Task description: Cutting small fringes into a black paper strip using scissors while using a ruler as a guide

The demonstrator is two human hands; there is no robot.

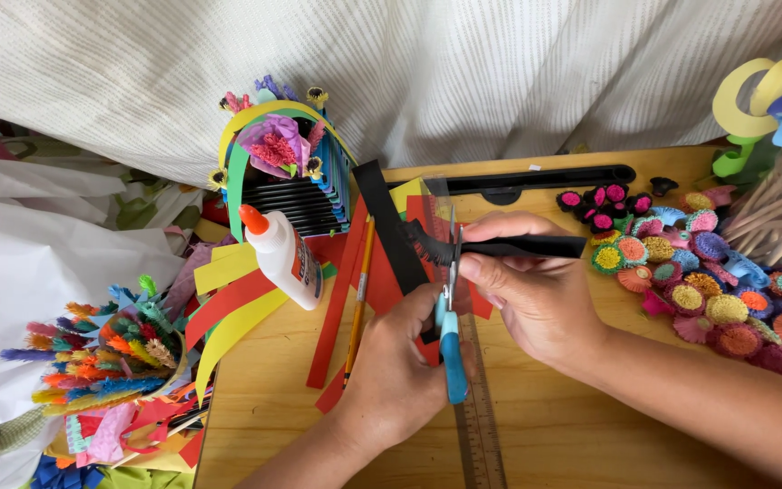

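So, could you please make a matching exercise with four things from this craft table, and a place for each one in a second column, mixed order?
Things:
1. scissors
2. black paper strip
3. glue bottle
4. paper flowers

Places:
A. heaped at the table's right side
B. standing left of the hands, beside red and yellow strips
C. in the left hand, blades pointing up
D. pinched in the right hand, fringed end at the blades

Pairs: 1-C, 2-D, 3-B, 4-A
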